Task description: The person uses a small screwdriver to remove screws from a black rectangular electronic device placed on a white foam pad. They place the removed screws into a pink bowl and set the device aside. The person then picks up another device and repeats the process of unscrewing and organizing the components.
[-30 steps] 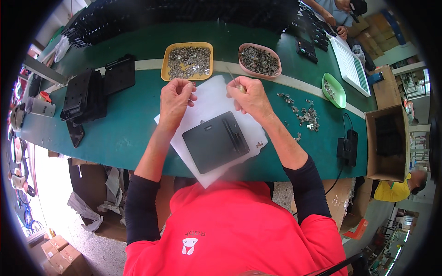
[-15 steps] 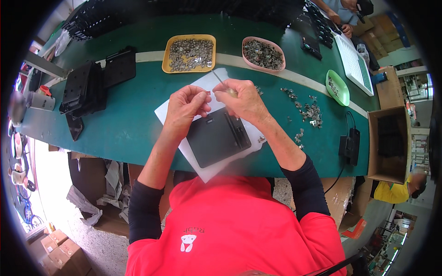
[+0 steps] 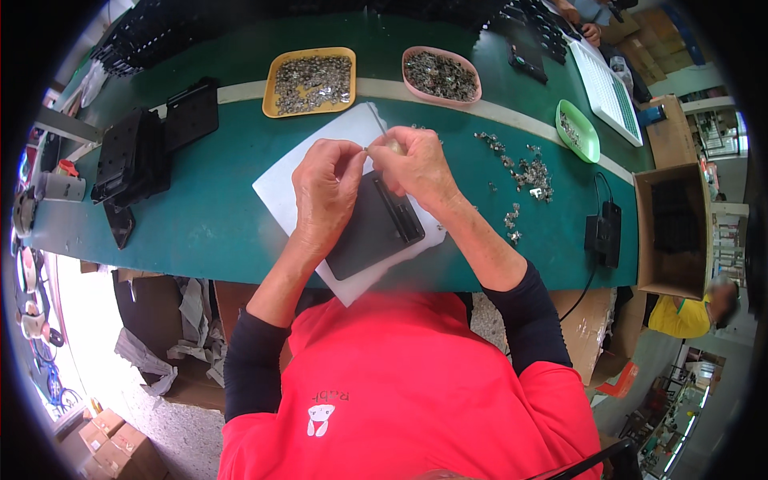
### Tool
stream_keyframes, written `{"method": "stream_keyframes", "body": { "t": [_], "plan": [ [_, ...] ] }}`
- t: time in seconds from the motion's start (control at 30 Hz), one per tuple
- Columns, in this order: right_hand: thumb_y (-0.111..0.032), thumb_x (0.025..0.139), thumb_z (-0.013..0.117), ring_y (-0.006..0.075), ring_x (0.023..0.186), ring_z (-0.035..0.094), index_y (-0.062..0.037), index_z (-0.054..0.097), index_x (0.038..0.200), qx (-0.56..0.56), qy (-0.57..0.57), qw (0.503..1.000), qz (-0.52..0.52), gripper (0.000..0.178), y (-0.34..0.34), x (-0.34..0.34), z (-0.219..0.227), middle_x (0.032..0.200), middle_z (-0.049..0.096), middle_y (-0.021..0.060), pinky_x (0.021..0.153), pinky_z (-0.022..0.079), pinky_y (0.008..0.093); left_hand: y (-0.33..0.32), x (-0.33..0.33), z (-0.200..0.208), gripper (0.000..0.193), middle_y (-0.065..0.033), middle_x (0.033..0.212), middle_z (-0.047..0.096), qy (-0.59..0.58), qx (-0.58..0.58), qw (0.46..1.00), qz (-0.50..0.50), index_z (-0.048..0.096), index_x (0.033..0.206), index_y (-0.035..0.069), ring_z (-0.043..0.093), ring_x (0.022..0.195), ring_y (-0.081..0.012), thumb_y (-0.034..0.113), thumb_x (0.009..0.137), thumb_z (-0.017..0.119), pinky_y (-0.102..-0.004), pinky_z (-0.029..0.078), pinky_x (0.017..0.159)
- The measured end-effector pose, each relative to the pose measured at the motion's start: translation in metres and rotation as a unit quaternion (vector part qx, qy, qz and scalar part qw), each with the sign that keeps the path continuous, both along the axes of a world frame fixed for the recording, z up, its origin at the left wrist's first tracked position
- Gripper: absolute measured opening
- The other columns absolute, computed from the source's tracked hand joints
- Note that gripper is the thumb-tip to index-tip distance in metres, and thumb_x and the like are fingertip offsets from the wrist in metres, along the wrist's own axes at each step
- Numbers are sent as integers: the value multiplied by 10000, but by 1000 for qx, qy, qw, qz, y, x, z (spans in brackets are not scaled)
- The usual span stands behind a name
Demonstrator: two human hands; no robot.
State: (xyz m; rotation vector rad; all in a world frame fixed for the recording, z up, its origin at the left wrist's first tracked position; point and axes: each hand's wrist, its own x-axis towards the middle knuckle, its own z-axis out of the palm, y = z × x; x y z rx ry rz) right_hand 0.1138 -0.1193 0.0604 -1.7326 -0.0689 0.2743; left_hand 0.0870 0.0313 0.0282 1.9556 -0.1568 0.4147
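My left hand [image 3: 324,184] is closed in a pinch at a tiny metal part [image 3: 366,150], mostly hidden between thumb and forefinger. Close beside it, my right hand [image 3: 420,168] grips what looks like a screwdriver [image 3: 378,120], its thin shaft pointing up and away and its pale handle mostly inside the fingers. The fingertips of both hands nearly meet. Beneath them lies a flat black plastic panel [image 3: 356,244] with a raised slotted strip on its right side. The panel rests on a white foam sheet [image 3: 280,184], tilted on the green table.
Beyond the hands stand a yellow tray [image 3: 268,94] and a pink tray [image 3: 408,78] of small metal parts. Loose metal clips [image 3: 532,174] and a green bowl [image 3: 590,140] lie right. Black panels [image 3: 132,156] are stacked left. A black adapter [image 3: 602,234] sits near an open carton [image 3: 640,240].
The hands have come closer together, and my left fingers now cover the small part more. The view has shifted slightly, so the tabletop things appear a little further left and higher.
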Motion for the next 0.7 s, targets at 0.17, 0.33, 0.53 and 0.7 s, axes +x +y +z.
{"method": "stream_keyframes", "body": {
  "t": [0.17,0.33,0.53,0.7],
  "plan": [
    [-137,867,641,68,453,532,24,670,858,38,-10,999,9,164,0,-5,5,575,577,27,388,397,213,-5,-3,10,76,-75,842,680,-29,11,999,-7,681,924,-19,671,730,-139,32,869,672,-259,529,665],
    [-138,880,623,69,451,539,24,679,898,30,-43,998,26,172,-9,-12,4,570,585,25,403,413,217,-5,-5,14,97,-59,858,703,30,7,999,-15,687,958,-16,678,735,-107,52,891,671,-232,530,669],
    [-100,836,606,270,585,637,12,691,862,-115,-164,980,-9,143,-27,-24,-15,693,649,188,581,499,351,-1,-9,-1,70,-95,899,644,19,121,987,-101,663,930,-4,643,750,-186,20,865,662,-289,513,663],
    [-129,828,641,136,549,509,-5,708,909,-125,-167,978,-18,163,-38,-30,-35,635,595,141,570,459,306,-5,-11,-17,65,-132,937,600,-41,209,974,-82,636,916,3,613,807,-279,2,854,652,-348,501,711]
  ]
}}
